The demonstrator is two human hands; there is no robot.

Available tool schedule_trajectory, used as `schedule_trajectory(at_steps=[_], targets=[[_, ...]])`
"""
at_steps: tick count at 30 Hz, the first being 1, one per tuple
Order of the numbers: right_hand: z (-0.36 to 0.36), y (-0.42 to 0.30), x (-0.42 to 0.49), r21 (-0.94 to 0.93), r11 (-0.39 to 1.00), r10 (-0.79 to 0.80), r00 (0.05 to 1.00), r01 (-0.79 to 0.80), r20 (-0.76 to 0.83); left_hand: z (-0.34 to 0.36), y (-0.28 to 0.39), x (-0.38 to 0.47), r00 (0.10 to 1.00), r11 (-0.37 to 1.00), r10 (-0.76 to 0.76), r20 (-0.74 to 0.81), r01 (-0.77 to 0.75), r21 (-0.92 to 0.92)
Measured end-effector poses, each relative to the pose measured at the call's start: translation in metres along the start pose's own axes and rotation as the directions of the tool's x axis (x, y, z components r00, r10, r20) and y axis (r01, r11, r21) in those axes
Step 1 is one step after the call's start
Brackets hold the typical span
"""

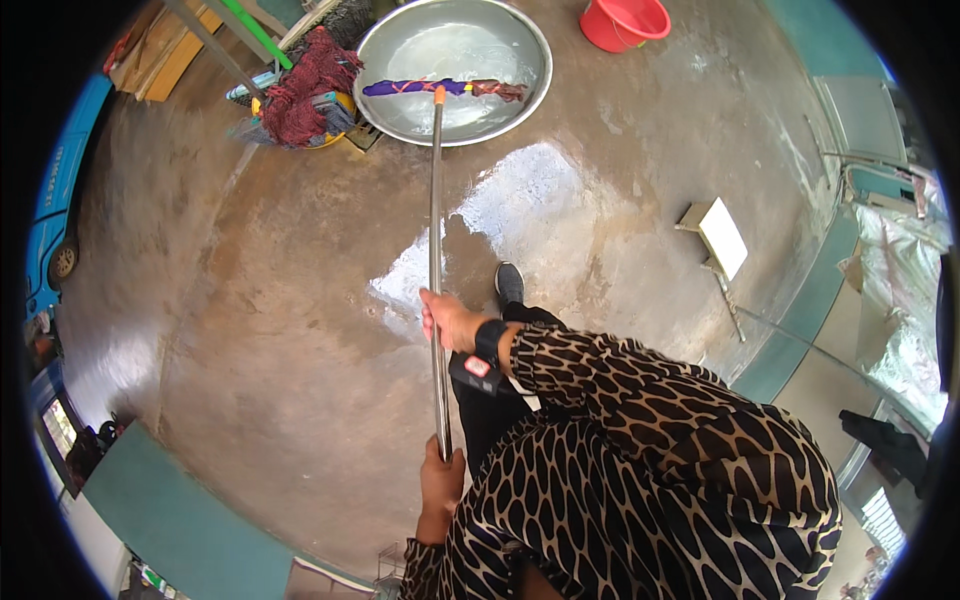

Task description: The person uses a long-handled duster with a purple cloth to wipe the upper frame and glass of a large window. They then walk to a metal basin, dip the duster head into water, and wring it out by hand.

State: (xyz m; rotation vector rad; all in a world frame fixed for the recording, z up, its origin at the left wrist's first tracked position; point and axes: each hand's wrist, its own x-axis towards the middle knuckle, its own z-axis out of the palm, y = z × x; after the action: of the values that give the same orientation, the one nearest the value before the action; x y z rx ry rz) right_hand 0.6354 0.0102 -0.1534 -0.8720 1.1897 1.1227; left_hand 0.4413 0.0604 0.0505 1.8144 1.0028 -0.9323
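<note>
Both my hands grip the metal pole of a mop (pixel 436 225). My left hand (pixel 441 480) is wrapped around its lower end, close to my body. Further up the pole is my right hand (pixel 448 321), with a black band on the wrist and a dark device bearing a label hanging below it. At the far end, an orange socket joins the pole to a mop head (pixel 420 87) of purple cloth and brownish-red strands. The head lies across a large round metal basin (pixel 544 82) of water; I cannot tell how deep it sits.
Left of the basin, a dark red string mop (pixel 304 97) rests over a yellow bucket (pixel 330 139). A red bucket (pixel 626 26) stands at the upper right. A low white-topped stool (pixel 724 238) is on the right. Wet patches (pixel 525 187) shine on the concrete floor. A blue vehicle (pixel 56 195) is far left.
</note>
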Motion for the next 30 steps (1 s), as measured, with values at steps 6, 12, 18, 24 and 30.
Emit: schedule_trajectory(at_steps=[6,12,18,24,30], targets=[[0.004,0.039,-0.047,0.039,0.999,-0.02,1.0,0.021,-0.025,0.009,-0.076,-0.013,0.998,1.0,0.001,-0.061,-0.003,-0.03],[0.022,-0.002,-0.058,0.071,0.989,-0.137,0.99,0.133,0.047,0.004,-0.071,0.018,0.962,0.974,0.199,-0.188,-0.216,-0.071],[0.02,-0.023,-0.03,0.079,0.988,-0.132,0.991,0.131,0.005,-0.004,-0.04,0.027,0.999,0.995,0.043,-0.027,-0.045,-0.093],[0.004,-0.038,0.029,-0.014,0.998,-0.063,0.997,0.063,-0.044,0.001,0.002,0.057,0.983,0.967,-0.092,0.157,0.126,-0.22],[0.006,-0.077,0.079,-0.128,0.986,-0.107,0.994,0.106,0.001,0.003,0.032,0.106,0.985,0.961,-0.074,0.156,0.112,-0.254]])
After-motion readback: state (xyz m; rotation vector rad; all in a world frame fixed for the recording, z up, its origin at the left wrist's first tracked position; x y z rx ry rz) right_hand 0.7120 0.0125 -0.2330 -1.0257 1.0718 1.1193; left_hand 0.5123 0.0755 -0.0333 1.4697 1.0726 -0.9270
